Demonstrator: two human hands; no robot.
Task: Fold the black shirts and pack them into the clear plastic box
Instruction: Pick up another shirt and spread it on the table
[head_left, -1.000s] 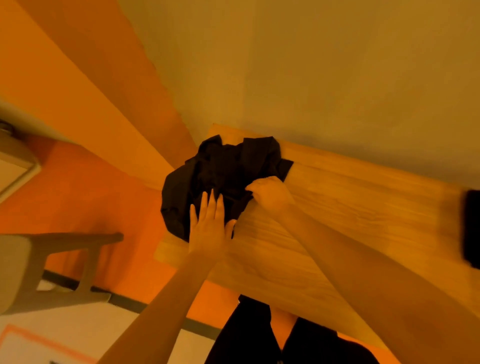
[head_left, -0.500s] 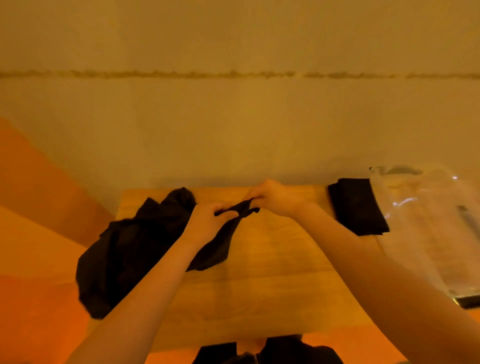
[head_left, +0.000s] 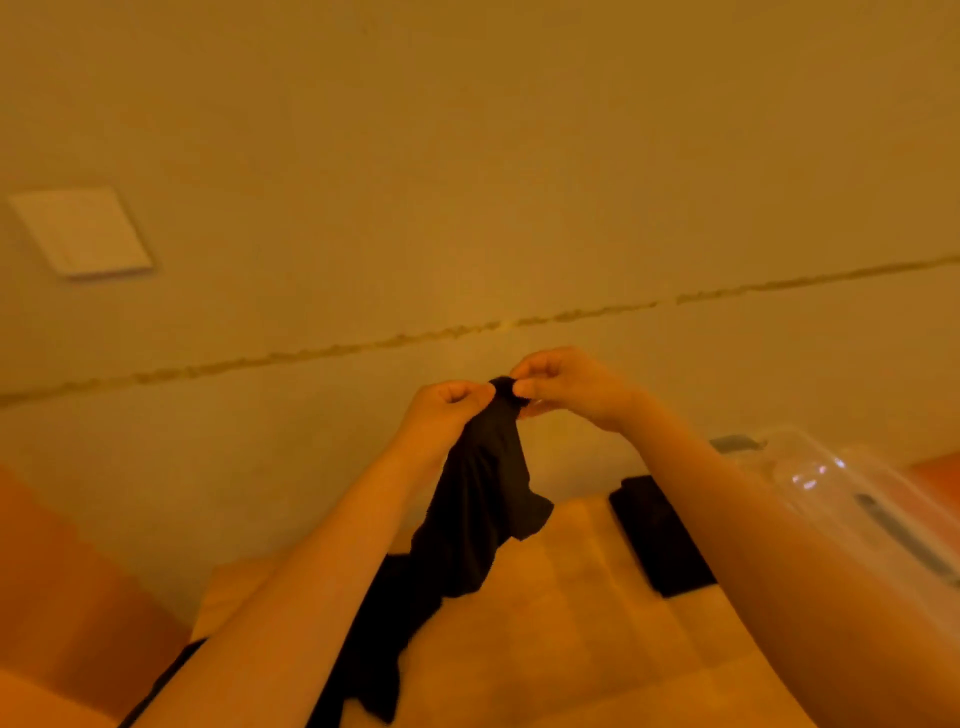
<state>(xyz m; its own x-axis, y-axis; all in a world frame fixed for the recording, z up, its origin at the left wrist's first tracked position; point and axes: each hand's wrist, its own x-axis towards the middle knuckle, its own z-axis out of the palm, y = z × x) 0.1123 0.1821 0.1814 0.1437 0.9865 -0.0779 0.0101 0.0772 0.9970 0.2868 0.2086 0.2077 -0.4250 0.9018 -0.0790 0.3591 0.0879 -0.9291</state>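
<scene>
Shirt lifted by one bunched end, both hands pinching side by side.

My left hand (head_left: 449, 402) and right hand (head_left: 563, 387) are each clamped on the top of the black shirt (head_left: 480, 514). It hangs straight down from my grip, long axis vertical, tail trailing onto the surface (head_left: 571, 649) toward its left edge. A folded shirt (head_left: 660, 540) lies right of it, beside the clear box (head_left: 852, 493); my right hand is nearer those.

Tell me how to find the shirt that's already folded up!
Look at the wooden table, then along its far edge towards the clear plastic box on the right. The folded shirt lies flat there, a neat dark block, unlike the crumpled shirt dangling from both hands.
</scene>
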